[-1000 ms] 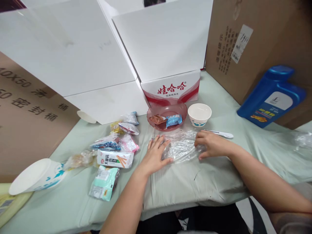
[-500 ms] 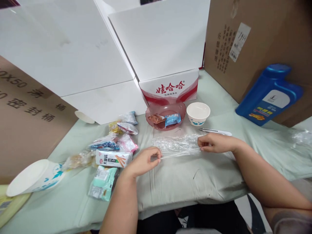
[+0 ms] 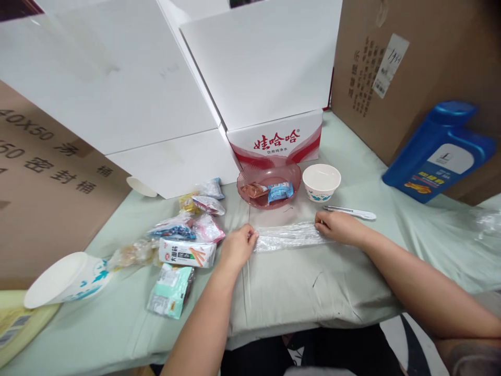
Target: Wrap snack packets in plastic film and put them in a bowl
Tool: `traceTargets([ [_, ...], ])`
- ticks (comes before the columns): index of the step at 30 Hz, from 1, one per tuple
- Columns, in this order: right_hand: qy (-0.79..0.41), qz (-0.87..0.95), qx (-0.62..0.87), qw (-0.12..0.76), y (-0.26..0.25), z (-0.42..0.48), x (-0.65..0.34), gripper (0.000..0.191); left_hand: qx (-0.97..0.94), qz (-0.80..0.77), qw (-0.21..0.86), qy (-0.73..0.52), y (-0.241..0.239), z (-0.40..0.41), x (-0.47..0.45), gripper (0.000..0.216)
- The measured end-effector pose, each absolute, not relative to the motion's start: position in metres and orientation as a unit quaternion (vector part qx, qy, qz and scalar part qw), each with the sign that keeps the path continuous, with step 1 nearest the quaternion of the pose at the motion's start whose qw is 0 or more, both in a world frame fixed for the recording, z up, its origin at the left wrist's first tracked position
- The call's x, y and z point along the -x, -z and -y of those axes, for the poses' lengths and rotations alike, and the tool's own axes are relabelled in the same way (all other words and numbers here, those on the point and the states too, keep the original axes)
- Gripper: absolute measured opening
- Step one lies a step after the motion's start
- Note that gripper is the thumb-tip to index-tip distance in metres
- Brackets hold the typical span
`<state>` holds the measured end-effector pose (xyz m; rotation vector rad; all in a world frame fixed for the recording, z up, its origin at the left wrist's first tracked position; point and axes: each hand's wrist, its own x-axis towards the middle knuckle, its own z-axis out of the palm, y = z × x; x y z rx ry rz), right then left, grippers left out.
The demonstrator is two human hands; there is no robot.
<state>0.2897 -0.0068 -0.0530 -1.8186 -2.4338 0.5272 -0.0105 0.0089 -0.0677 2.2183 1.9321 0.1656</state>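
Observation:
A strip of clear plastic film (image 3: 287, 236), crinkled and see-through, stretches between my two hands over the cloth. My left hand (image 3: 239, 246) pinches its left end, and my right hand (image 3: 340, 227) grips the right end with curled fingers. Just beyond the film sits a pink translucent bowl (image 3: 250, 201) holding a brown-wrapped snack (image 3: 254, 190) and a blue-wrapped snack (image 3: 280, 192). Beside it stands a white paper bowl (image 3: 321, 183) with a teal leaf print. A white utility knife (image 3: 350, 212) lies right behind my right hand.
Several packaged snacks (image 3: 187, 254) lie to the left of my left hand. A tipped paper bowl (image 3: 70, 279) rests at the far left. A blue bottle (image 3: 438, 151) stands at the right before a cardboard box (image 3: 415, 62). White boxes (image 3: 266, 68) line the back.
My hands have moved slightly away from me and the film is now gathered into a narrower strip. The view has shifted a little.

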Motion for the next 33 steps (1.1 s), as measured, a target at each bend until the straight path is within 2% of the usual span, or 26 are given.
traceTargets([
  [4,-0.117,0.769,0.627,0.047,0.060,0.005,-0.292,0.024,-0.753,-0.653,0.073,-0.042,0.067,-0.008,0.010,0.015],
  [8,-0.098,0.814,0.567,0.076,0.062,0.002,-0.296,0.033,-0.753,-0.653,0.069,-0.044,0.067,-0.006,0.010,0.013],
  [10,-0.115,0.824,0.550,0.070,0.062,0.002,-0.296,0.028,-0.746,-0.661,0.046,-0.066,0.067,-0.005,0.011,0.012],
  [15,-0.185,0.821,0.533,0.087,0.060,0.005,-0.295,0.002,-0.729,-0.642,-0.107,-0.213,0.068,0.004,0.007,0.024],
  [17,-0.217,0.816,0.519,0.131,0.057,0.008,-0.296,0.003,-0.778,-0.564,-0.093,-0.260,0.072,0.009,0.001,0.021],
  [21,-0.356,0.801,0.442,0.191,0.044,0.018,-0.300,0.020,-0.897,-0.397,0.029,-0.192,0.079,0.019,-0.019,0.023],
  [23,-0.446,0.802,0.361,0.167,0.037,0.023,-0.302,0.027,-0.920,-0.365,0.053,-0.133,0.081,0.024,-0.026,0.031],
  [27,-0.632,0.758,0.149,0.062,0.032,0.027,-0.303,0.040,-0.945,-0.298,0.102,-0.090,0.079,0.030,-0.032,0.044],
  [29,-0.710,0.699,0.066,0.050,0.034,0.027,-0.301,0.049,-0.956,-0.252,0.132,-0.067,0.078,0.033,-0.033,0.048],
  [33,-0.796,0.571,0.048,0.193,0.043,0.025,-0.291,0.069,-0.968,-0.177,0.171,-0.045,0.077,0.040,-0.037,0.050],
])
